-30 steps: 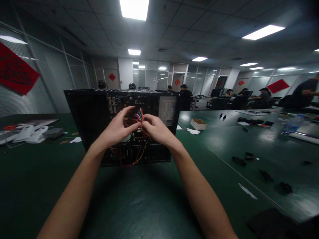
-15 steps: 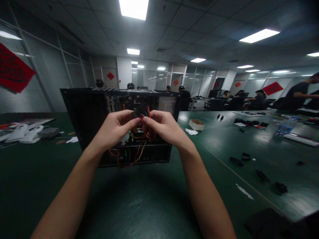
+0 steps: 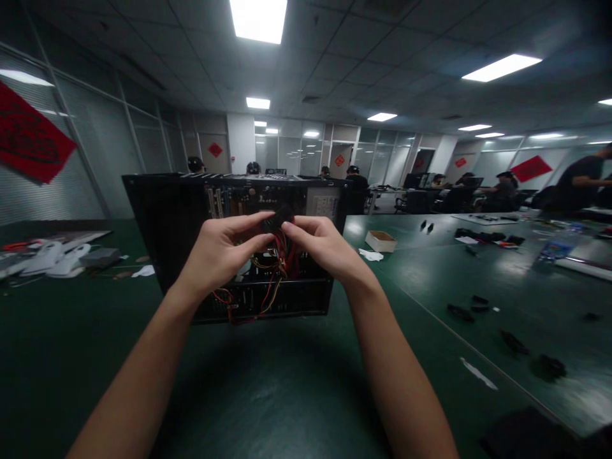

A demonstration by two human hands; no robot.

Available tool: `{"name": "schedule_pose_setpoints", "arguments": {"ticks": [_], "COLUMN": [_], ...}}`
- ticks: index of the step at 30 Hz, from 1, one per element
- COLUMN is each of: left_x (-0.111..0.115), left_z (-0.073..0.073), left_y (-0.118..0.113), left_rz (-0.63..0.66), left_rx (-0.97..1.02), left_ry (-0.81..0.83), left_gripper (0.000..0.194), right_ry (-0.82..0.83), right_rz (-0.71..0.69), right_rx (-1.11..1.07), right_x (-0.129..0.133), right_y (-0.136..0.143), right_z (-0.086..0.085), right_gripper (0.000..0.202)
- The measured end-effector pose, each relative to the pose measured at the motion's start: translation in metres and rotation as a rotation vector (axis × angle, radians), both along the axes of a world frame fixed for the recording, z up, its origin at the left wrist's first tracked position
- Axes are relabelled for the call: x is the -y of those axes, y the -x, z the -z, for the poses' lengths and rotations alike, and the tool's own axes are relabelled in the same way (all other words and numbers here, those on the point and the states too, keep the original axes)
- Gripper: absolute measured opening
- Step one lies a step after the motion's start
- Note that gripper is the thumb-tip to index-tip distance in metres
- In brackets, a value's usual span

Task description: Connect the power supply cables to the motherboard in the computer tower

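An opened black computer case (image 3: 282, 299) stands on its edge in front of me, its inside facing me. My left hand (image 3: 229, 245) pinches the left side of a black cable connector (image 3: 273, 221) between thumb and fingers. From the right, my right hand (image 3: 322, 245) grips the same connector and the wires behind it, thumb on top. Red, yellow and black wires (image 3: 282, 261) hang in a bundle below the connector. Loose thin wires (image 3: 229, 309) trail over the case's lower edge. A metal power supply (image 3: 322, 201) shows behind my right hand. My fingertips hide part of the connector.
On the green table (image 3: 268, 382) to the right are a small open box (image 3: 381, 241), white paper (image 3: 371, 255) and several black parts (image 3: 514, 342). Left of the case lie white items (image 3: 71, 258) and a grey block (image 3: 100, 257). People sit at far desks; one person (image 3: 581, 182) stands at right.
The connector has turned between my fingers, with its flat dark face now more toward me. My left thumb and fingers have parted slightly. The case stays in place.
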State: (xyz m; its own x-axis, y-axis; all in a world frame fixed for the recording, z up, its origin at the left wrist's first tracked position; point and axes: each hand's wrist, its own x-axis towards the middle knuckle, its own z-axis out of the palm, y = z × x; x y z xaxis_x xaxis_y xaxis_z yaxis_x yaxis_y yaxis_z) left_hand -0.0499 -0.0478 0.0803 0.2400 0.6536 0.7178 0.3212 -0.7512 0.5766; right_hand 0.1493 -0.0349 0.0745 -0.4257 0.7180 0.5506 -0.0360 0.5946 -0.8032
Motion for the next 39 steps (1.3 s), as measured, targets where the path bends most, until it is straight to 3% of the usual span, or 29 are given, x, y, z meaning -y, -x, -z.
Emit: {"name": "schedule_pose_setpoints", "arguments": {"ticks": [12,16,20,26,31,35,39], "left_x": [-0.002,-0.007,-0.013,-0.03,-0.048,-0.057,-0.064], "left_z": [0.018,0.018,0.014,0.017,0.028,0.037,0.043], "left_y": [-0.018,-0.016,-0.007,0.003,0.004,0.007,0.013], "left_rz": [-0.073,-0.141,-0.18,-0.078,-0.057,-0.089,-0.183], "left_rx": [0.061,-0.001,-0.064,0.096,0.171,0.056,-0.184], "left_ry": [-0.003,-0.083,-0.154,0.036,0.087,0.075,-0.056], "left_gripper": [0.056,0.052,0.043,0.042,0.044,0.044,0.038], "right_ry": [0.039,-0.007,-0.162,-0.31,-0.668,-0.763,-0.705], "right_rz": [0.073,0.117,0.238,0.429,0.55,0.65,0.666], "right_rx": [-0.056,-0.063,0.003,0.048,0.333,0.406,0.537], "right_x": [-0.005,-0.009,-0.019,-0.047,-0.058,-0.065,-0.069], "right_y": [0.004,0.007,0.013,0.024,0.027,0.029,0.036], "right_z": [0.003,0.006,0.014,0.038,0.055,0.065,0.068], "right_gripper": [0.044,0.046,0.046,0.041,0.058,0.047,0.046]}}
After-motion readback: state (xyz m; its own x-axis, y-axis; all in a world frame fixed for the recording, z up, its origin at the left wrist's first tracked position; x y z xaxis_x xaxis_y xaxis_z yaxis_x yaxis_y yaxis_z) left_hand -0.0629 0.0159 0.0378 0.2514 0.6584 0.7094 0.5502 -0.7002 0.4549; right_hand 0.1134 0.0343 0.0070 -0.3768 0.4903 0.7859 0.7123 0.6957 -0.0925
